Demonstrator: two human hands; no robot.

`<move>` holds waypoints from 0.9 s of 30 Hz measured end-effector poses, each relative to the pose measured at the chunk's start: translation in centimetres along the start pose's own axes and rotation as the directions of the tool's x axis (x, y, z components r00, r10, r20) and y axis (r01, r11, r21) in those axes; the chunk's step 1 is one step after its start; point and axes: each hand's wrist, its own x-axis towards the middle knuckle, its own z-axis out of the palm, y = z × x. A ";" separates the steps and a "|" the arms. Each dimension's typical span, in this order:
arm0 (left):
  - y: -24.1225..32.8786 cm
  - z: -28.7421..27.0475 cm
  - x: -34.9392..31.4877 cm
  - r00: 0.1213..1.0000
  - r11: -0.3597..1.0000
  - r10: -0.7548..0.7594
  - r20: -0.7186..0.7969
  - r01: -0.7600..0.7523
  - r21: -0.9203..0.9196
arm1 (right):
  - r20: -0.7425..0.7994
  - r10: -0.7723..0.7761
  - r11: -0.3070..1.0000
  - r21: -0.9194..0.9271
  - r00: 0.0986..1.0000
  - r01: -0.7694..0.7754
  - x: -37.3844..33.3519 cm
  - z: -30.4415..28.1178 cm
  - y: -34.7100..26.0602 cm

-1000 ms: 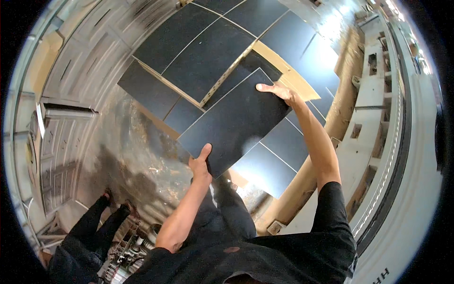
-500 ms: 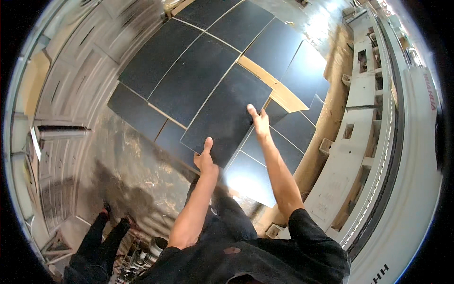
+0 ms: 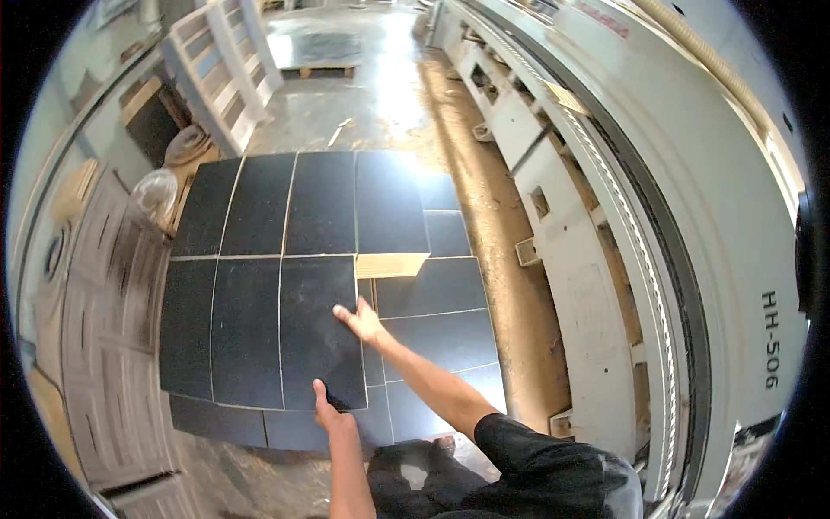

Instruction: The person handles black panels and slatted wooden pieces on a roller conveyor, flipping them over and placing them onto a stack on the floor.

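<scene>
A black rectangular panel (image 3: 316,346) lies on top at the right end of the near raised row, lined up beside similar black panels (image 3: 246,333). My right hand (image 3: 361,322) grips its right edge, thumb flat on top and fingers down over the side. At the near edge my left hand (image 3: 328,411) has its thumb on the top face and its fingers hidden below the edge. How many panels lie between my fingers and thumbs cannot be made out. Behind my right hand, the pale cut edges of a taller stack (image 3: 393,265) show.
Lower black panels (image 3: 437,342) spread to the right of the raised stack. A long white machine (image 3: 709,259) runs along the right side. Grey wood-look door panels (image 3: 108,346) lean at the left. Farther off stands a slatted wooden pallet (image 3: 216,73).
The held panel has gone from lying askew to lining up with the neighbouring stacks. My view has turned and lifted, and another person's legs at lower left have left it.
</scene>
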 end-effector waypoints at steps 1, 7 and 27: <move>0.6 -0.9 0.3 0.999 0.999 0.039 0.009 -0.039 0.000 | 0.041 0.002 0.999 0.036 0.999 -0.004 -2.2 -0.1 -1.7; 3.8 -11.0 -2.2 0.937 0.946 -0.186 0.295 0.089 0.312 | 0.224 0.063 0.997 -0.049 0.973 -0.054 -18.5 -1.3 6.5; -29.5 -25.7 -31.7 0.413 -0.321 -0.907 -0.079 -0.558 0.765 | -0.916 0.389 0.920 0.381 0.102 -0.087 -90.4 -18.4 19.0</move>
